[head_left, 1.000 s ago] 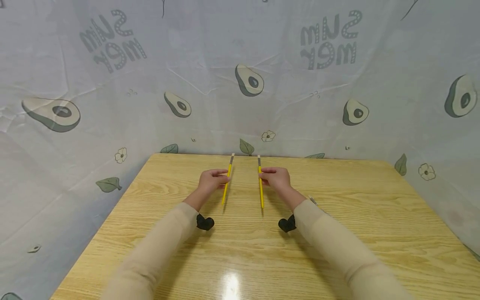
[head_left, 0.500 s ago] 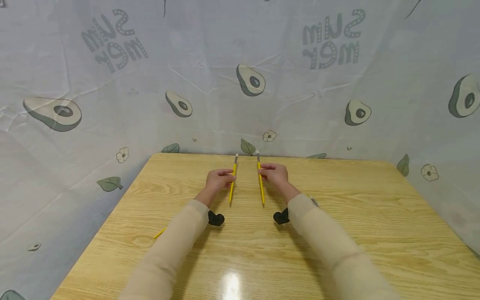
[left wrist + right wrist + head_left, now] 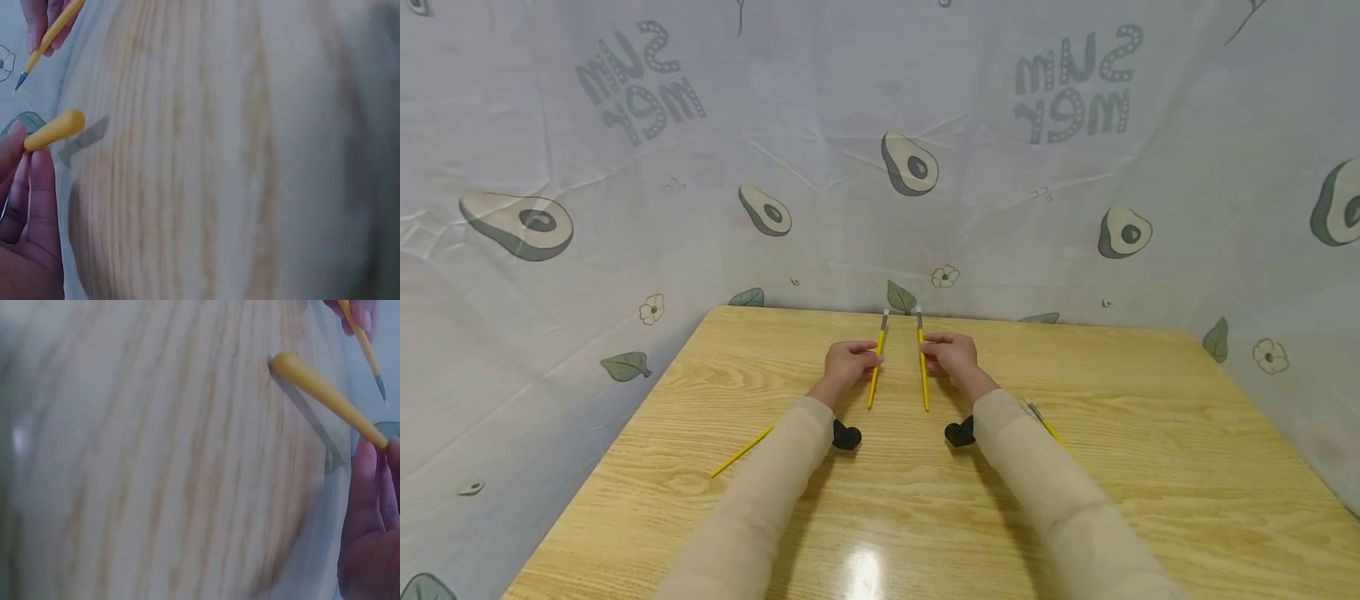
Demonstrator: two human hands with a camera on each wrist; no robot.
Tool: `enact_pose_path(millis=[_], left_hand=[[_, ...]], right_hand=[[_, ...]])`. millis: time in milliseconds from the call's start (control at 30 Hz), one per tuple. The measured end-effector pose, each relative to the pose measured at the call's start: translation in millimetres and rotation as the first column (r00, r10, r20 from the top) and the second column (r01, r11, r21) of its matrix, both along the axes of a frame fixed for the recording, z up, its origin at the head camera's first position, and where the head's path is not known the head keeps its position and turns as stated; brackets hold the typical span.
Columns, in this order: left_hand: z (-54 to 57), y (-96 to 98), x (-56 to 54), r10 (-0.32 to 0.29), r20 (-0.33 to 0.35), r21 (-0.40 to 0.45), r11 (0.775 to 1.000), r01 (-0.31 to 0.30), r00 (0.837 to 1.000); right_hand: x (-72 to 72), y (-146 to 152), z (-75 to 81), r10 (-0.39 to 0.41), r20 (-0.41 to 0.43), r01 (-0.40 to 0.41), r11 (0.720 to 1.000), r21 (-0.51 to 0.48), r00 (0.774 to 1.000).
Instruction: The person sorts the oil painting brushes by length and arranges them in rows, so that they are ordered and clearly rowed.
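Near the far edge of the table, my left hand (image 3: pixel 848 362) pinches a yellow paintbrush (image 3: pixel 876 379) between thumb and fingers, its pale bristle end pointing away from me. A second yellow paintbrush (image 3: pixel 924 382) is pinched in my right hand (image 3: pixel 953 354), a short gap to the right of the first. The two brushes stand nearly side by side, apart from each other. In the left wrist view the rounded handle end (image 3: pixel 65 125) juts out from my left fingers. The right wrist view shows the other handle (image 3: pixel 331 397) held at my right fingertips.
On the wooden table (image 3: pixel 880 517), another yellow brush (image 3: pixel 741 452) lies left of my left sleeve, partly covered by it. One more brush (image 3: pixel 1047 423) lies by my right sleeve. A patterned curtain (image 3: pixel 835 100) hangs behind the table's far edge.
My left hand has moved right with its brush, narrowing the gap to the other one. The right hand has barely shifted. The brush by my left sleeve has come into view.
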State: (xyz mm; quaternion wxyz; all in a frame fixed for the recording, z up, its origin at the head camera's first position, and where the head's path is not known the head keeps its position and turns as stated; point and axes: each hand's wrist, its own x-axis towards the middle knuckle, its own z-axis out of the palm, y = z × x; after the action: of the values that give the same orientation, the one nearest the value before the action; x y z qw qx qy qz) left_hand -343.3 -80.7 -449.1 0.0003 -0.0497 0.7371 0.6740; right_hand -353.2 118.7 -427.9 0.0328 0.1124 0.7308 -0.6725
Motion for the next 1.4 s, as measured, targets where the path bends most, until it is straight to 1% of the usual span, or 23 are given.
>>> enact_pose_path(millis=[167,367,500,633,833,967,1100,1167,1400], left_hand=[[-0.9,0.3,-4.0,0.012,-0.018,-0.031,0.999,-0.013,1.000],[-0.7,2.8,-8.1,-0.016,-0.053,-0.084,0.996,0.012,0.998],[-1.3,5.5,-9.5,-0.032,-0.058,-0.118,0.993,0.025,0.998],[-2.8,6.7,-10.7,-0.031,-0.042,-0.128,0.991,0.025,0.999],[-2.7,7.3,-11.0,-0.002,-0.023,-0.140,0.990,-0.001,1.000],[0.7,9.9,-9.4,0.004,-0.016,-0.183,0.983,-0.007,1.000],[3.9,12.4,-8.2,0.007,-0.010,-0.235,0.972,-0.010,1.000],[3.9,13.3,-8.2,0.012,-0.010,-0.254,0.967,-0.014,1.000],[0.8,16.2,-9.6,0.018,-0.011,-0.270,0.963,-0.020,1.000]], right_hand=[[-1.7,-2.2,-1.0,0.012,0.010,-0.012,1.000,0.004,1.000],[-7.7,-5.2,-5.7,0.016,0.010,-0.016,1.000,0.020,1.000],[-11.7,-5.4,-10.3,0.008,0.003,-0.008,1.000,0.026,1.000],[-13.4,-5.0,-13.2,-0.016,-0.003,0.017,0.999,0.050,1.000],[-16.8,-5.0,-15.4,-0.031,0.012,0.029,0.994,0.106,0.999],[-18.0,-5.9,-17.4,-0.045,0.016,0.042,0.989,0.143,0.999],[-16.1,-7.3,-17.3,-0.048,0.003,0.047,0.984,0.170,0.999],[-14.6,-7.9,-17.0,-0.047,0.000,0.046,0.984,0.174,0.999],[-12.8,-8.9,-17.2,-0.050,-0.003,0.049,0.983,0.179,0.999]])
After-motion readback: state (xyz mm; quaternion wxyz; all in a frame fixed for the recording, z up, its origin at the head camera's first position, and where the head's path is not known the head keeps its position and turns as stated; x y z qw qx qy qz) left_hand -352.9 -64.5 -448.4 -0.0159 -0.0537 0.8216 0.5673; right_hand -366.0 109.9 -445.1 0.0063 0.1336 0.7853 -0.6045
